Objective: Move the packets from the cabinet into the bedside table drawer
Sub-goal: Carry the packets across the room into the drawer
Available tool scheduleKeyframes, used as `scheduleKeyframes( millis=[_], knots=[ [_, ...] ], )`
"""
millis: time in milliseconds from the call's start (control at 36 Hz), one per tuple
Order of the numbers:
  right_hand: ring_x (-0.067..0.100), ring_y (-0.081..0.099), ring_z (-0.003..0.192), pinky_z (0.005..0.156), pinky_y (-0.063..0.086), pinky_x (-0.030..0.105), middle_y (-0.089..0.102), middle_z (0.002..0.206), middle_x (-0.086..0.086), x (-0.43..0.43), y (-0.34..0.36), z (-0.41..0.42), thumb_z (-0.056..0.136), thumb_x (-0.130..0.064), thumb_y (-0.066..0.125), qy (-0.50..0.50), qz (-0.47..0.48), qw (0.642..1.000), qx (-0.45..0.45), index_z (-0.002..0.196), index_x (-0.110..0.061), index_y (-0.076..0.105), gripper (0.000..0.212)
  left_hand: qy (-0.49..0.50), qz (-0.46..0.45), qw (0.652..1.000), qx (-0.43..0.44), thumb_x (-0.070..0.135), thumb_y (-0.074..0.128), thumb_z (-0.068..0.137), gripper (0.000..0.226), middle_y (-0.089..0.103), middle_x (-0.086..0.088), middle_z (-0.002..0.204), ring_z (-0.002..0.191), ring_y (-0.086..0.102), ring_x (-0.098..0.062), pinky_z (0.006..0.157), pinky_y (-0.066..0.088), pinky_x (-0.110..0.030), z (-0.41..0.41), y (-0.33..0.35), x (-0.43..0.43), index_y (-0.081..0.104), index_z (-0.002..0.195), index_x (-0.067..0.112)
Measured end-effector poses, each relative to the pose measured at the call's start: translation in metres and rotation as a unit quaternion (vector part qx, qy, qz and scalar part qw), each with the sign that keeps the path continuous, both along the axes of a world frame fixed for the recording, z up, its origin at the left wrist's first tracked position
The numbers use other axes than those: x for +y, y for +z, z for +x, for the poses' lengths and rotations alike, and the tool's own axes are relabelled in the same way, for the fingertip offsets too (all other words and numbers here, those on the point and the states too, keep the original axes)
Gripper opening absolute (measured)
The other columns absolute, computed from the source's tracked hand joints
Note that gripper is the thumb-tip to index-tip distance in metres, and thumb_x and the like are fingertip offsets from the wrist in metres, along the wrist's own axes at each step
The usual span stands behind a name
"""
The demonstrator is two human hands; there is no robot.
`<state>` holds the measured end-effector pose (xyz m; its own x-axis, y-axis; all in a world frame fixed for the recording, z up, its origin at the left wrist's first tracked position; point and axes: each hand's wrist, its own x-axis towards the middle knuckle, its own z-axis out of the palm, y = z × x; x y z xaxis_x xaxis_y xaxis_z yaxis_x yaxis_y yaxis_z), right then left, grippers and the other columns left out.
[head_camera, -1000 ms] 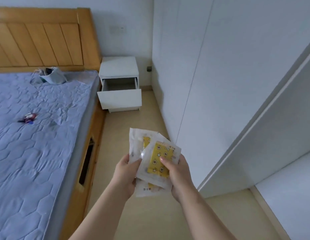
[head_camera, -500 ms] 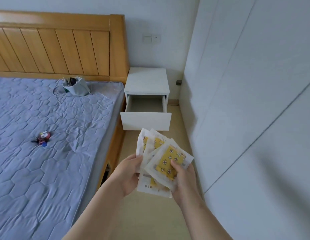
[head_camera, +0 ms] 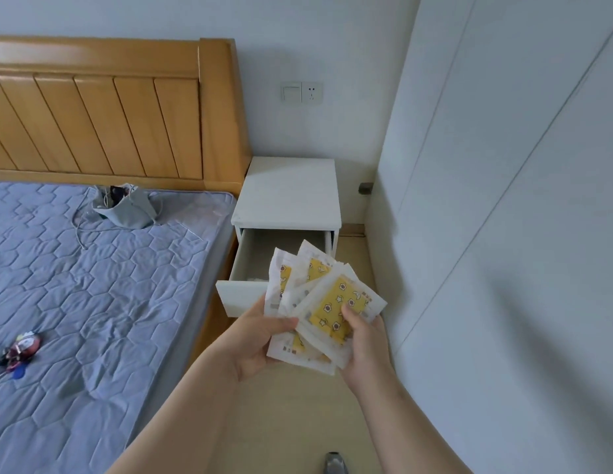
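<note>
Both my hands hold a fanned bunch of several white packets (head_camera: 327, 295) with yellow patterned contents. My left hand (head_camera: 260, 340) grips the bunch from the left, thumb on top. My right hand (head_camera: 365, 343) pinches the front packet from the right. The packets hang just in front of and above the open drawer (head_camera: 253, 268) of the white bedside table (head_camera: 289, 193). The drawer is pulled out; its inside looks grey, and the packets hide much of it.
A bed with a blue quilted mattress (head_camera: 92, 302) and wooden headboard (head_camera: 110, 114) lies to the left. A grey pouch (head_camera: 127, 208) and a small red toy (head_camera: 21, 348) lie on it. White cabinet doors (head_camera: 503, 217) line the right. Wall switch and socket (head_camera: 301, 93) above the table.
I have come closer to the bedside table; the open drawer is now right behind the packets. Both hands keep the same hold on the bunch.
</note>
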<state>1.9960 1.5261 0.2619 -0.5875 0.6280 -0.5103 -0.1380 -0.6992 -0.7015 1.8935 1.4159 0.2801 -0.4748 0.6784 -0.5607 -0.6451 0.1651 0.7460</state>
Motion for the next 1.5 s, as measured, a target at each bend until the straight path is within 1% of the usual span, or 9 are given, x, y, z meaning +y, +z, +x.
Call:
scheduleKeyframes(
  millis=[222,444,639,722,833,1167,1278,1417,1500],
  knots=[
    [0.025,0.066,0.084,0.07,0.055,0.045,0.068,0.094,0.007,0.092,-0.007,-0.102,0.09,-0.005,0.058,0.092,0.016,0.994,-0.051,0.101,-0.018,0.054,0.017,0.131,-0.026,0.99,-0.056,0.025,0.046,0.099,0.016,0.072,-0.012,0.096,0.09,0.068,-0.034,0.08,0.051,-0.058,-0.086,-0.01,0.08,0.058,0.107,0.03],
    [0.026,0.066,0.088,0.066,0.055,0.041,0.068,0.1,0.009,0.137,-0.044,-0.21,0.088,-0.007,0.062,0.14,0.014,0.985,-0.103,0.104,-0.016,0.052,0.021,0.153,-0.044,0.986,-0.057,0.007,0.046,0.097,0.033,0.067,-0.012,0.114,0.1,0.065,-0.037,0.083,0.049,-0.062,-0.197,-0.05,0.114,0.055,0.121,0.027],
    [0.025,0.068,0.091,0.073,0.057,0.045,0.069,0.103,0.01,0.166,-0.075,-0.307,0.088,-0.005,0.062,0.128,-0.002,0.983,-0.133,0.114,-0.011,0.053,0.028,0.102,-0.102,0.987,-0.066,-0.004,0.05,0.091,0.033,0.071,-0.013,0.103,0.093,0.067,-0.035,0.073,0.053,-0.053,-0.304,-0.077,0.151,0.059,0.114,0.018],
    [0.027,0.068,0.095,0.083,0.055,0.05,0.069,0.107,0.01,0.178,-0.089,-0.337,0.088,-0.004,0.06,0.141,-0.005,0.98,-0.142,0.115,-0.011,0.054,0.028,0.086,-0.148,0.979,-0.114,0.014,0.053,0.094,0.018,0.073,-0.013,0.092,0.087,0.067,-0.033,0.072,0.052,-0.05,-0.339,-0.088,0.163,0.063,0.109,0.012],
    [0.026,0.068,0.093,0.081,0.056,0.047,0.07,0.104,0.008,0.192,-0.115,-0.359,0.087,-0.002,0.061,0.147,-0.02,0.976,-0.16,0.108,-0.013,0.055,0.024,0.079,-0.178,0.96,-0.199,0.035,0.053,0.094,0.028,0.073,-0.015,0.098,0.093,0.066,-0.036,0.082,0.05,-0.054,-0.367,-0.116,0.183,0.066,0.108,0.015],
    [0.02,0.069,0.092,0.075,0.057,0.036,0.069,0.105,0.006,0.239,-0.237,-0.385,0.089,-0.006,0.06,0.222,-0.057,0.948,-0.22,0.115,-0.011,0.054,0.028,0.101,-0.189,0.96,-0.179,0.013,0.049,0.097,0.028,0.071,-0.012,0.105,0.09,0.07,-0.035,0.067,0.057,-0.053,-0.386,-0.24,0.223,0.059,0.121,0.022],
    [0.02,0.068,0.094,0.077,0.056,0.036,0.069,0.107,0.005,0.253,-0.279,-0.389,0.088,-0.007,0.062,0.263,-0.043,0.933,-0.243,0.115,-0.012,0.055,0.029,0.098,-0.185,0.965,-0.16,0.006,0.056,0.091,0.037,0.07,-0.012,0.11,0.095,0.068,-0.035,0.074,0.055,-0.057,-0.39,-0.28,0.229,0.057,0.124,0.02],
    [0.008,0.065,0.086,0.056,0.046,0.015,0.068,0.099,-0.003,0.264,-0.316,-0.394,0.088,-0.006,0.062,0.294,-0.036,0.924,-0.243,0.106,-0.018,0.055,0.023,0.065,-0.201,0.971,-0.114,-0.002,0.061,0.083,0.038,0.071,-0.01,0.105,0.091,0.07,-0.03,0.072,0.058,-0.051,-0.388,-0.315,0.237,0.061,0.115,0.017],
    [0.01,0.066,0.086,0.057,0.048,0.017,0.068,0.101,-0.002,0.264,-0.334,-0.392,0.087,-0.005,0.063,0.284,-0.04,0.923,-0.258,0.106,-0.017,0.055,0.023,0.072,-0.213,0.967,-0.12,-0.004,0.063,0.081,0.039,0.072,-0.009,0.104,0.089,0.071,-0.029,0.066,0.059,-0.047,-0.387,-0.331,0.239,0.06,0.115,0.016]
  ],
)
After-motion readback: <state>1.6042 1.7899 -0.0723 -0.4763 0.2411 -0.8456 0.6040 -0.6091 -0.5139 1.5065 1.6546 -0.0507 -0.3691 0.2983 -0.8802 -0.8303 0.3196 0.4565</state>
